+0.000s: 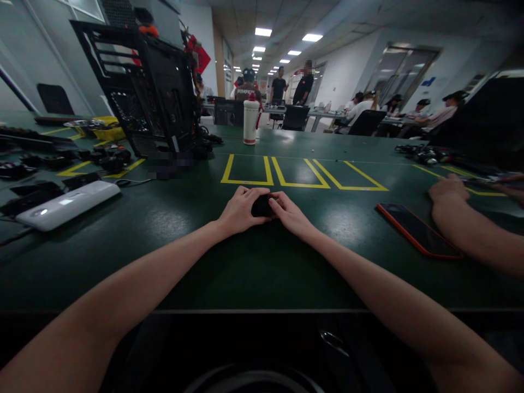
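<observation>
A small dark object [261,206] sits between both hands, on the near side of the white bottle [250,126]; its long axis is unclear. The left hand [237,212], curled partly open, grips its left side, covering more; the right hand [291,214], fingers bent, pinches its right end.

The head camera sat close to the glossy dark-green table [262,273], at six o'clock. It faced twelve o'clock, angled downward.
</observation>
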Tool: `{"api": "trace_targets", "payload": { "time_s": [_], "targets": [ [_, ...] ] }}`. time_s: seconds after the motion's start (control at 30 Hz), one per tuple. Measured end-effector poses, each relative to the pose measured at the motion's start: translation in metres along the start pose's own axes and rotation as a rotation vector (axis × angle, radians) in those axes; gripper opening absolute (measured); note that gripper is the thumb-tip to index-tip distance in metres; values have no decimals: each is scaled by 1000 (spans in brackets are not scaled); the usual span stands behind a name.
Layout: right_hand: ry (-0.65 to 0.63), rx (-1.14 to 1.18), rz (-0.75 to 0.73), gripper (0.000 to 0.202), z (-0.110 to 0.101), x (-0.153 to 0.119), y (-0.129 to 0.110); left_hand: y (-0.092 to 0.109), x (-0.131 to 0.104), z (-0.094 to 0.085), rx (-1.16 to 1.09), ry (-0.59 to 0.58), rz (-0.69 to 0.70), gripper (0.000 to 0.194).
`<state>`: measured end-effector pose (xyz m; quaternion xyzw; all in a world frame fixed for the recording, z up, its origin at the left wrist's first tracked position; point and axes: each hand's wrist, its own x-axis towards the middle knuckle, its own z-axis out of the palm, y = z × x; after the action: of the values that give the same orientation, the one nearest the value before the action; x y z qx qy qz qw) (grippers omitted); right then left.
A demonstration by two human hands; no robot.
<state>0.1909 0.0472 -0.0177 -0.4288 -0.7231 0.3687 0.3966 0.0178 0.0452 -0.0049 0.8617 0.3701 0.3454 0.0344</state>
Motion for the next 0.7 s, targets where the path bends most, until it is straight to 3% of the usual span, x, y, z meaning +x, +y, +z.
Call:
{"api": "trace_targets", "payload": {
  "time_s": [0.13, 0.37, 0.57, 0.7],
  "targets": [
    [-15, 7, -67, 28, -2, 0, -1, 0, 0, 0, -3, -9, -6, 60],
    [25, 40, 16, 32, 2, 3, 3, -1, 0, 1, 10, 4, -6, 60],
    [-71, 82, -5, 32, -1, 0, 0, 1, 1, 0, 3, 11, -5, 60],
    [-44, 29, 51, 30, 0, 6, 0, 1, 0, -1, 4, 0, -21, 59]
  ]
}}
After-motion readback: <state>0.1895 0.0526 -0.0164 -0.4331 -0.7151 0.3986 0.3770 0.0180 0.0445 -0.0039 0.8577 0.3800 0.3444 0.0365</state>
